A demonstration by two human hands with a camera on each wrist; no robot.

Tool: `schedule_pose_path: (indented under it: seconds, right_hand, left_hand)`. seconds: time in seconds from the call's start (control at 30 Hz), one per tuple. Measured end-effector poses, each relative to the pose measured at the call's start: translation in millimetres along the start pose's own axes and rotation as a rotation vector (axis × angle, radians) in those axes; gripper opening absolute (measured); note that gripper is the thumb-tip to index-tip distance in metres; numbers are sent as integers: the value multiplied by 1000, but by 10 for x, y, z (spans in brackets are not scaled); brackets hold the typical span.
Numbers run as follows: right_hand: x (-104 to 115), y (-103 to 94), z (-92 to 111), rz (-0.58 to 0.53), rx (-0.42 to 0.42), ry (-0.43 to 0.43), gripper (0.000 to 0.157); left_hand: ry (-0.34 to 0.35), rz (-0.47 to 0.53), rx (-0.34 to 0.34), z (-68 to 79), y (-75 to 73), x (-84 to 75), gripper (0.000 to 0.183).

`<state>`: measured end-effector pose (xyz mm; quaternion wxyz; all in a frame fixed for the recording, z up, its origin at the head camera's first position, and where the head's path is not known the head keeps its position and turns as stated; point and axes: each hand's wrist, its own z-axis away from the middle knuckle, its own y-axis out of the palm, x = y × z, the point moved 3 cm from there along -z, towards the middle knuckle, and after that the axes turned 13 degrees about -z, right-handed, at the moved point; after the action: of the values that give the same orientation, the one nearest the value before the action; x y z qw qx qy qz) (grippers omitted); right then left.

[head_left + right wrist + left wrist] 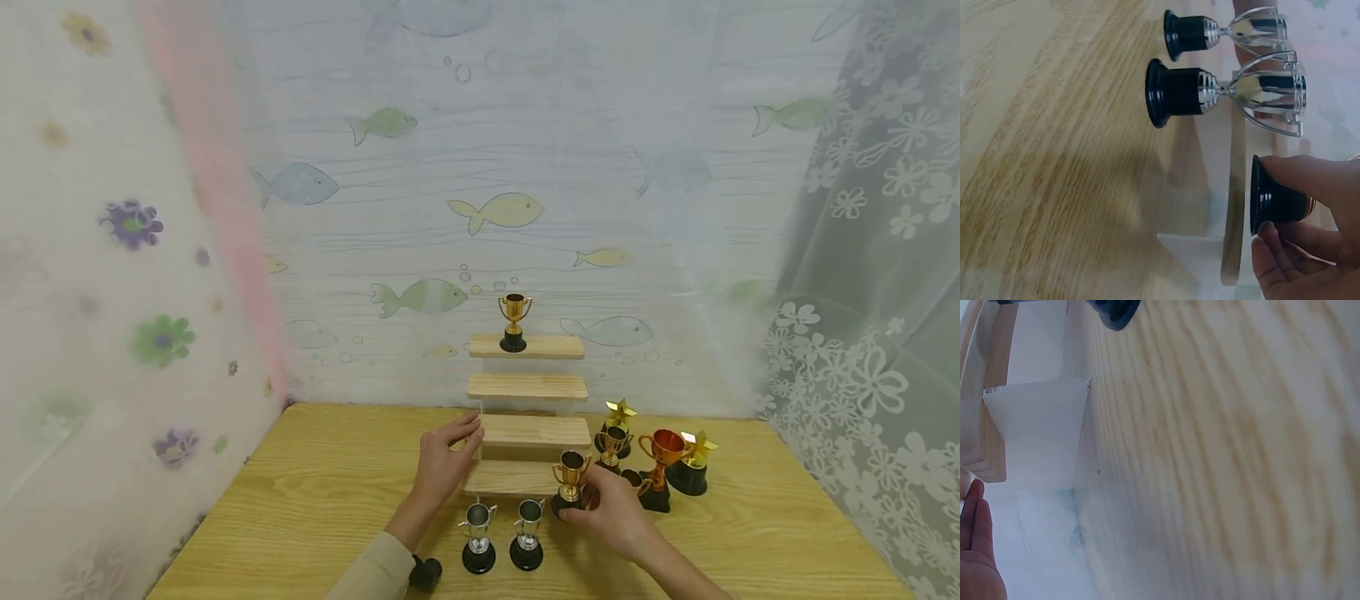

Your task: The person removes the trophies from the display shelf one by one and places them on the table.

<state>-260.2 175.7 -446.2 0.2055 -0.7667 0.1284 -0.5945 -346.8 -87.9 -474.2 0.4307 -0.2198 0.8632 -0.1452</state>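
My right hand (618, 512) grips a small gold trophy cup (572, 471) by its black base (1282, 199). In the head view the cup is at the front right corner of the lowest step of a wooden stepped shelf (517, 477), and the right wrist view shows its base off the table. With extended fingers, my left hand (442, 462) touches the shelf's left side, near the second step from the bottom. Another gold cup (514, 312) stands on the top step. Two silver cups, one left (478, 529) and one right (528, 527), stand in front of the shelf.
Right of the shelf stand a large gold-and-red cup (666, 454), a star trophy (697, 458), another star trophy (620, 414) and smaller gold cups (612, 446). A black object (426, 573) lies by my left forearm. A fish-patterned curtain (495, 208) hangs behind the wooden table (322, 483).
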Motion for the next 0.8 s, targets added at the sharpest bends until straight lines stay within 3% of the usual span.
schedule_pose_path:
  seconds: [0.8]
  right_hand:
    - [-101,82,92,2,56,-32,29]
  left_hand:
    - [-14,11,-2,5,17,26,27]
